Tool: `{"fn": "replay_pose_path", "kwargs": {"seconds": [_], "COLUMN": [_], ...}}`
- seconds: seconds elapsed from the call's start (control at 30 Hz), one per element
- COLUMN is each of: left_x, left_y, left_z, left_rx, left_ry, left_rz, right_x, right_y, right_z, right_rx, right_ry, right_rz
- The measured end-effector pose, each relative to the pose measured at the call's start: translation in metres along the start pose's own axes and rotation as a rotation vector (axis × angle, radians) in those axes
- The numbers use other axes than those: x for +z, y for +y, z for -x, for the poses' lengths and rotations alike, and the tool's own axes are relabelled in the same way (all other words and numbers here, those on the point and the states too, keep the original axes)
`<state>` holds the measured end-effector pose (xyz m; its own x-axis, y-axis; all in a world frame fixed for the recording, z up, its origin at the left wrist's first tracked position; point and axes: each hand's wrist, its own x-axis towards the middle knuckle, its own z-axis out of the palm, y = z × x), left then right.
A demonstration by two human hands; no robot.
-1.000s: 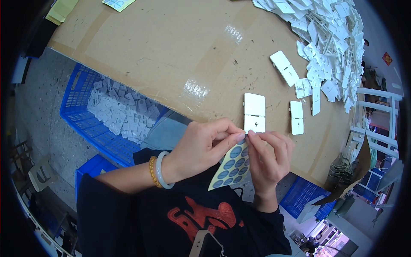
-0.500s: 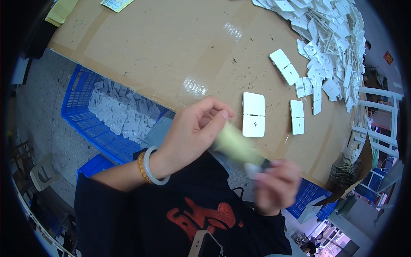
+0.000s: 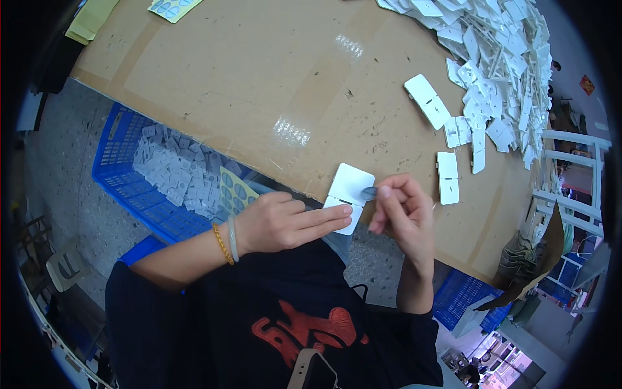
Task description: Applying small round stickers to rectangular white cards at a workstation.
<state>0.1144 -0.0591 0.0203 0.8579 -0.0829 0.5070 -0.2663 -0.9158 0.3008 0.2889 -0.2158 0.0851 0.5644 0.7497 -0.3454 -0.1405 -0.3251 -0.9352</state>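
A white hinged plate (image 3: 352,182), made of two flat panels, lies at the table's near edge. Two outstretched fingers of my left hand (image 3: 278,222) rest on its lower panel. The other fingers of that hand are curled, and a pale yellow sheet of round grey stickers (image 3: 234,193) sticks out from beneath it, over the blue crate. Just right of the plate's upper panel, my right hand (image 3: 407,217) pinches a small dark translucent sticker (image 3: 368,193) between thumb and forefinger. The sticker's tip overlaps the panel's edge; whether it touches the surface I cannot tell.
More white hinged plates (image 3: 448,177) lie to the right, before a large heap of white plates (image 3: 495,58). A blue crate (image 3: 123,167) full of small pale pieces stands at the left below the table (image 3: 259,78). Another sticker sheet (image 3: 172,8) lies at the far left.
The sticker sheet has gone from between my hands to the left, under my left hand. The plate has shifted nearer and tilted; my left fingers now lie on it. My right hand has risen toward it.
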Motion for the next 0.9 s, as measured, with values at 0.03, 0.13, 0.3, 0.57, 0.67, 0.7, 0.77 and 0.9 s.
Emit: {"fn": "replay_pose_path", "kwargs": {"seconds": [0.03, 0.13, 0.3, 0.57, 0.67, 0.7, 0.77, 0.9], "left_x": [0.003, 0.007, 0.007, 0.007, 0.008, 0.009, 0.009, 0.008], "left_y": [-0.003, -0.006, -0.010, -0.008, -0.008, -0.008, -0.009, -0.008], "left_z": [0.001, 0.001, 0.000, 0.001, 0.001, 0.001, 0.000, 0.001], "left_rx": [0.014, 0.036, 0.054, 0.034, 0.035, 0.036, 0.036, 0.033], "left_ry": [0.031, 0.074, 0.082, 0.079, 0.082, 0.082, 0.084, 0.076], "left_rz": [0.019, 0.055, 0.077, 0.105, 0.103, 0.106, 0.108, 0.098], "right_x": [0.004, 0.013, 0.013, 0.016, 0.017, 0.018, 0.020, 0.024], "right_y": [0.000, -0.002, -0.002, -0.001, -0.001, -0.001, 0.000, 0.011], "right_z": [-0.003, -0.009, -0.014, -0.013, -0.013, -0.012, -0.010, -0.005], "right_rx": [0.035, 0.057, 0.061, 0.060, 0.061, 0.050, 0.039, -0.232], "right_ry": [-0.032, -0.031, -0.036, -0.020, -0.013, 0.007, 0.028, 0.152], "right_rz": [-0.001, 0.042, 0.063, 0.089, 0.100, 0.120, 0.140, 0.496]}}
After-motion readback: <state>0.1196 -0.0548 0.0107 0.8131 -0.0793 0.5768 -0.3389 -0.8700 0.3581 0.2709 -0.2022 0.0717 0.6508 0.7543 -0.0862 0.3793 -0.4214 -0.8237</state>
